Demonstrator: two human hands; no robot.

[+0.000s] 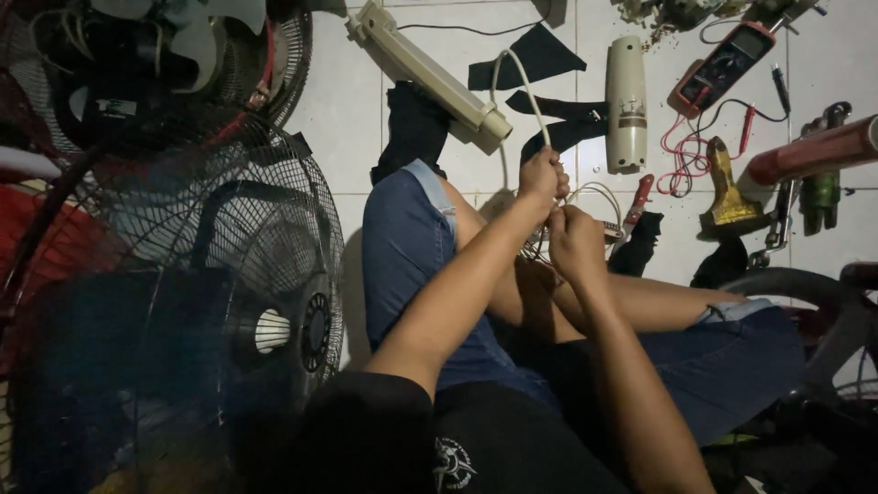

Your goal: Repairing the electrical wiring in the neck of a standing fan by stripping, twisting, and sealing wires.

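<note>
I sit on a tiled floor with my legs crossed in blue jeans shorts. My left hand (543,174) is closed around a white cable (518,80) that arcs up toward a long beige fan column (430,73). Just right of it and lower, my right hand (572,240) is closed on thin wires (604,197) bunched at the cable's end. Both hands work close together above my shins. The wire ends are hidden behind my fingers.
A large black fan grille with its motor (274,302) fills the left side. A beige cylindrical housing (626,101), a multimeter with red leads (727,64), a brass-coloured tool (727,197), a red tube (809,155) and black cloth scraps (535,55) lie on the floor beyond.
</note>
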